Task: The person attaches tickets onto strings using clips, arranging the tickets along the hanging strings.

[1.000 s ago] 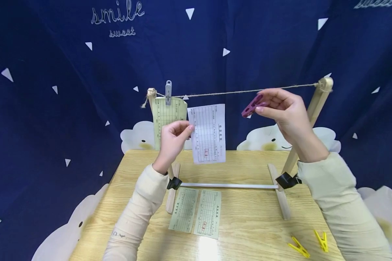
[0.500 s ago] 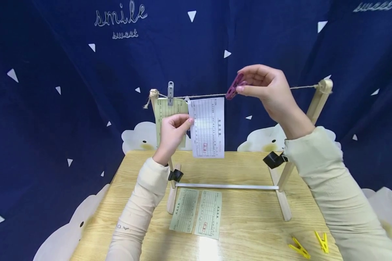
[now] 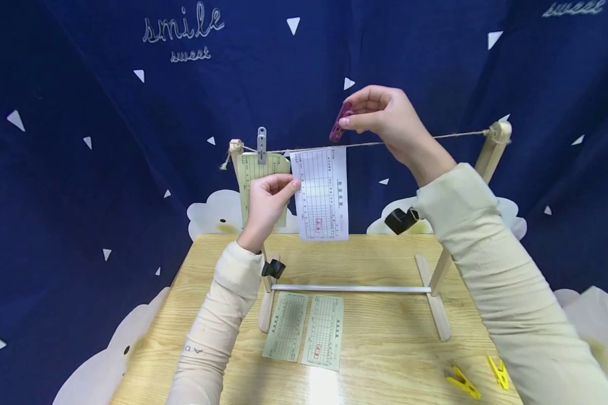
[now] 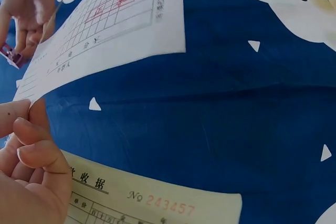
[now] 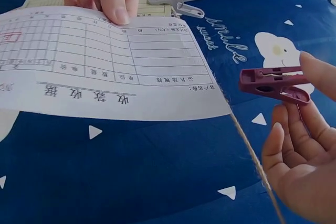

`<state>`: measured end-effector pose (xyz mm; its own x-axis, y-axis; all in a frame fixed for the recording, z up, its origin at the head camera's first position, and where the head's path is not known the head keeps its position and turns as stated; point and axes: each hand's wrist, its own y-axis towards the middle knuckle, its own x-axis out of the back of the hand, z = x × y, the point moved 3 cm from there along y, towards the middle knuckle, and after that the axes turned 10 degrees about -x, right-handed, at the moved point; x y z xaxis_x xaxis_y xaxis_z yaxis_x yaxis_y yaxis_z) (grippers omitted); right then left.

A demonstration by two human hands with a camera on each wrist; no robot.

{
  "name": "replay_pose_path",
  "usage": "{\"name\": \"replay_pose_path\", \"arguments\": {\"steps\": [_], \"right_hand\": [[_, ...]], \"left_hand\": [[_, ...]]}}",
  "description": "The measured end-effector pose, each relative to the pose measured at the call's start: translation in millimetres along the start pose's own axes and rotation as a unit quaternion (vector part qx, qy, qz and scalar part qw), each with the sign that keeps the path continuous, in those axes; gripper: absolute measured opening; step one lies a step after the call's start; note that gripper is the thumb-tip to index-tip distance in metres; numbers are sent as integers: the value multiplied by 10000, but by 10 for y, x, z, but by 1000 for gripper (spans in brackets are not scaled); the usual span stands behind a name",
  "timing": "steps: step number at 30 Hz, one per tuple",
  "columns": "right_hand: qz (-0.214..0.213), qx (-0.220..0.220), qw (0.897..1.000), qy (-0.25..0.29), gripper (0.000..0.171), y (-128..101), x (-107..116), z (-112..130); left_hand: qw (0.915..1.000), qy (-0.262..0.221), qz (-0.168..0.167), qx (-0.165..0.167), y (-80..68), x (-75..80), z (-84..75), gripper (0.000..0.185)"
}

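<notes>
My left hand (image 3: 269, 203) pinches the left edge of a white receipt sheet (image 3: 321, 194), whose top edge lies at the twine line (image 3: 370, 144). In my right hand (image 3: 385, 118) a purple clothespin (image 3: 340, 122) is held between thumb and fingers, just above the twine near the sheet's upper right corner. The right wrist view shows this clothespin (image 5: 274, 83) apart from the sheet and the twine. To the left, a grey clothespin (image 3: 261, 145) holds a yellowish receipt (image 3: 250, 169) on the line, partly hidden behind my left hand.
Wooden posts (image 3: 491, 152) hold the twine at both ends, joined below by a white rod (image 3: 354, 289). Two greenish receipts (image 3: 286, 326) lie on the wooden table (image 3: 385, 349). Yellow clothespins (image 3: 463, 382) lie at the front right. A dark blue curtain (image 3: 106, 185) hangs behind.
My right hand has moved left and up with the purple clothespin, from right of the sheet to above its corner. The white sheet has risen to the twine in my left hand.
</notes>
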<state>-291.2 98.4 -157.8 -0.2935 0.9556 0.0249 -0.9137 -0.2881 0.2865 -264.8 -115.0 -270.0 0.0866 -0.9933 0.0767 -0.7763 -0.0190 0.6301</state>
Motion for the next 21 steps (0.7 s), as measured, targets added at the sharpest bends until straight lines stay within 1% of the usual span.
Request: {"name": "replay_pose_path", "arguments": {"steps": [3, 7, 14, 21], "right_hand": [[3, -67, 9994, -333, 12, 55, -23, 7], [4, -71, 9971, -752, 10, 115, -68, 21], [-189, -96, 9933, -1134, 10, 206, -166, 27], [-224, -273, 9843, -1732, 10, 257, -244, 29]], "left_hand": [[10000, 13, -6, 80, 7, -6, 4, 16], [9999, -2, -21, 103, 15, -16, 13, 15], [9998, 30, -19, 201, 7, -22, 54, 15], [9998, 52, -54, 208, 11, -24, 72, 16]]}}
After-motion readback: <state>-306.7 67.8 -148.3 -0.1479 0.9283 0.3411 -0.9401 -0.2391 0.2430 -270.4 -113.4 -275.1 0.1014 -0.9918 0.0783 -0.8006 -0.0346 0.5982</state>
